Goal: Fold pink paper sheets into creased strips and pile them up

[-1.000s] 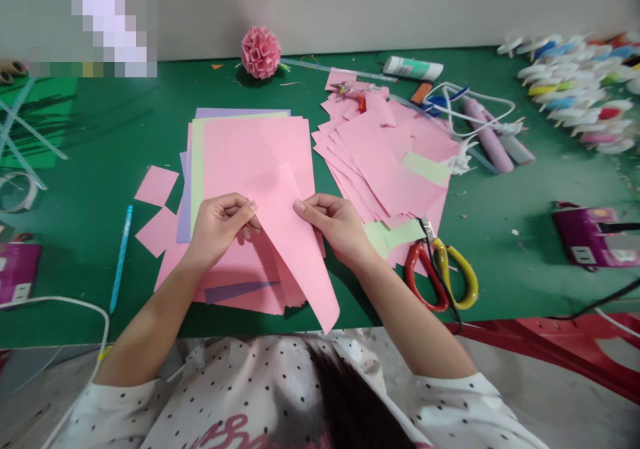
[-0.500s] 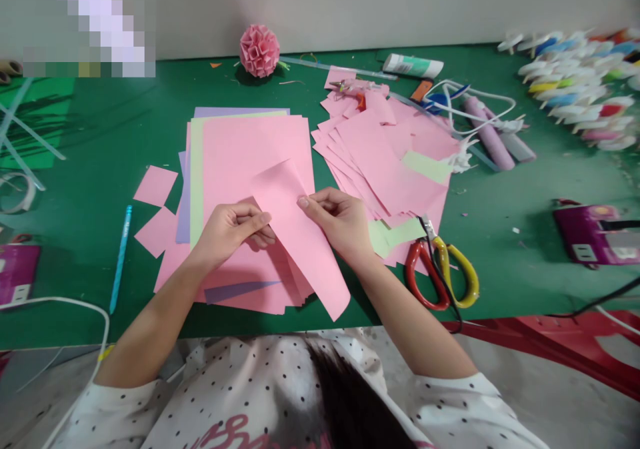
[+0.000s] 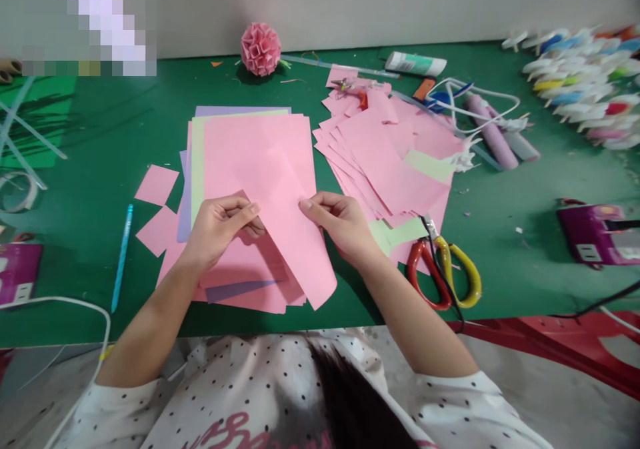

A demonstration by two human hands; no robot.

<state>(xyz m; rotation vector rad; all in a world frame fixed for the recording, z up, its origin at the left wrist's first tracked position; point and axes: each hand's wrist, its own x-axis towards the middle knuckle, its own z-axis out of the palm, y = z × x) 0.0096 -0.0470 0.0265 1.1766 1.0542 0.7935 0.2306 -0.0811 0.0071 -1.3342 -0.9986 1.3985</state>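
Between my hands is a pink sheet of paper (image 3: pixel 295 235), held slantwise above a stack of coloured paper (image 3: pixel 250 135). My left hand (image 3: pixel 225 229) pinches its left edge between thumb and fingers. On the opposite edge, my right hand (image 3: pixel 337 222) grips it the same way, thumb on top. The sheet's lower end curls slightly towards me. Pink, green and purple sheets make up the stack underneath. Two small pink squares (image 3: pixel 157 185) lie left of the stack, one partly touching it. A blue pencil (image 3: pixel 123 259) rests farther left.
Scissors (image 3: pixel 443 269) with red and yellow handles lie right of my right hand, beside a pile of pink paper pieces (image 3: pixel 380 155). A pink paper ball (image 3: pixel 261 49) sits at the back. Purple boxes (image 3: pixel 597 234) and a white cable (image 3: pixel 65 302) flank the work area.
Both hands still hold the pink sheet. My left hand has shifted left and slightly up, and the sheet's lower end has swung left.
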